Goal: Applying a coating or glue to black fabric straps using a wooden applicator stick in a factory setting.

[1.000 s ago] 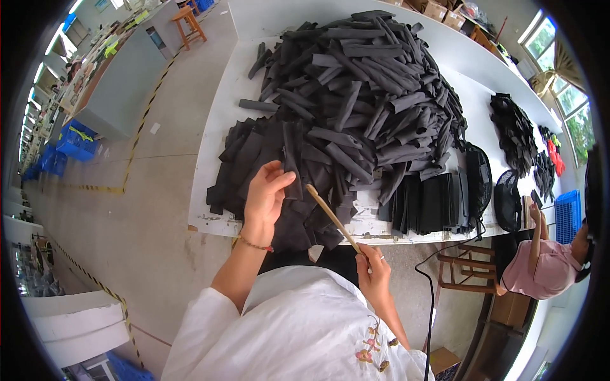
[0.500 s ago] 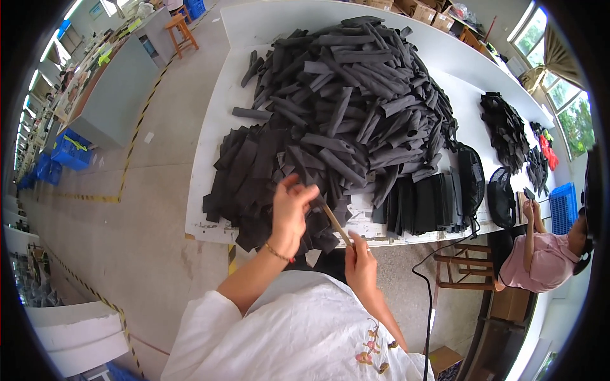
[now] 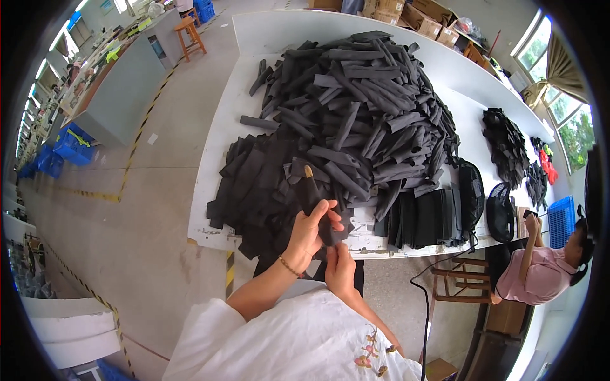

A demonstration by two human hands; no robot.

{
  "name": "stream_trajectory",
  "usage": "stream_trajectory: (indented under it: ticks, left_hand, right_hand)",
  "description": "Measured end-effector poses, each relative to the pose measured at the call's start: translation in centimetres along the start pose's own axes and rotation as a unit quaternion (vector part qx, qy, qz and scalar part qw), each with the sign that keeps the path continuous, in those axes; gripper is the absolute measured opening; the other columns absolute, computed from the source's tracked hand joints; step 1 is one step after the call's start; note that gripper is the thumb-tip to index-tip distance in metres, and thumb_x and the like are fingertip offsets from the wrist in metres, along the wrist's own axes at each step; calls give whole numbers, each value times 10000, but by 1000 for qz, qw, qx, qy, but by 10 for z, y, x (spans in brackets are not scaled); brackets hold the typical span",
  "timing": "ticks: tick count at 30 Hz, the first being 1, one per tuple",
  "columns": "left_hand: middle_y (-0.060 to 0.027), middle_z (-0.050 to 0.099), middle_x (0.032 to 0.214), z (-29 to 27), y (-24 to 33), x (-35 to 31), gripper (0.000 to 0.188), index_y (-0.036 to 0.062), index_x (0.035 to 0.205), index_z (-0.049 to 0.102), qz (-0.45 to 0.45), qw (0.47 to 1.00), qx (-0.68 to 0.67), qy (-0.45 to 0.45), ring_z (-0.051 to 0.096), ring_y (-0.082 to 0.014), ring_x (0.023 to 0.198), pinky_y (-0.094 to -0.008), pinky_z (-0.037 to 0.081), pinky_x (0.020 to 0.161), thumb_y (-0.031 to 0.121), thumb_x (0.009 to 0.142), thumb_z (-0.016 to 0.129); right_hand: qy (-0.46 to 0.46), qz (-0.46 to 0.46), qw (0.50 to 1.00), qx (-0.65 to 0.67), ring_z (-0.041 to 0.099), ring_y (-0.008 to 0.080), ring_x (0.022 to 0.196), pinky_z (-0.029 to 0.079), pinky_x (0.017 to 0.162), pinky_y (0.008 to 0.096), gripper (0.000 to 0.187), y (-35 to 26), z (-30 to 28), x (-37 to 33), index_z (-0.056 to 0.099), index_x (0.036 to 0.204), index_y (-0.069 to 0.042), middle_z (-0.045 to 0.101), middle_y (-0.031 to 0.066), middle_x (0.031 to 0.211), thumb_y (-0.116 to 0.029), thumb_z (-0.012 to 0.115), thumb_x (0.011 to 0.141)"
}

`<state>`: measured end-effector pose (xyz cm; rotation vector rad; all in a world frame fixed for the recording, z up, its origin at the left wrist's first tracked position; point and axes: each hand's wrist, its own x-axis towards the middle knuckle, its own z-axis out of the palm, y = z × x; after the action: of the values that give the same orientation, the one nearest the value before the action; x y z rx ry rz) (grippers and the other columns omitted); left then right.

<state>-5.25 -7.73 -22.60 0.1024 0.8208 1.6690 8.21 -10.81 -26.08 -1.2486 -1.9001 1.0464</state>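
Dark cloth sleeve [image 3: 309,192] sat along a slim wooden stick [image 3: 309,171], close in front of the person's white shirt [image 3: 267,336]; only the stick's tip showed, pointing between eleven and twelve o'clock. From where I stood, the left hand [image 3: 308,237] had its fingers wrapped round the sleeve, snug on the cloth. The right hand [image 3: 342,270], just below at about five o'clock, had its fingers closed at the lower end, most likely on the stick, though the grip itself was hidden.

To my eye, good work here called for a steady right hand, the stick kept in line with the sleeve, and a light, even left-hand draw, so the cloth would neither twist nor bunch.

Beyond the hands, loose flat pieces [image 3: 251,184] spread toward ten and eleven o'clock on the white table [image 3: 230,111], some overhanging its edge. Black strips [image 3: 419,219] stood in a row toward three. Further off, toward twelve and one, rose a big heap of rolled tubes [image 3: 362,95]. Well apart, between three and four, a co-worker in pink [image 3: 537,270] sat near a blue crate [image 3: 562,222]; cardboard boxes [image 3: 422,22] lay farthest, toward one.
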Motion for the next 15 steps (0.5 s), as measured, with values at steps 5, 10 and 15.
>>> stream_trajectory:
  ticks: [5,10,15]
  left_hand:
    - [-24,567,612,13,27,15,362,-30,997,650,30,997,45,55,472,-97,460,-221,350,434,311,884,690]
    - [62,350,483,12,43,32,306,26,964,625,78,992,33,93,260,-36,357,-212,185,369,330,935,620]
    - [57,355,476,8,49,48,302,2,960,622,79,996,-6,28,261,-38,353,-210,184,373,303,937,623]
  right_hand:
    - [-74,28,997,19,653,417,802,513,628,419,118,8,-17,-28,542,1044,-11,650,239,853,-59,541,937]
    - [-99,60,993,-8,662,399,763,509,603,423,98,19,-57,-70,561,1019,-26,651,224,817,-73,546,934]
    - [-134,158,971,-117,654,357,636,513,562,399,144,21,-105,-99,592,930,-34,632,204,699,-169,627,893]
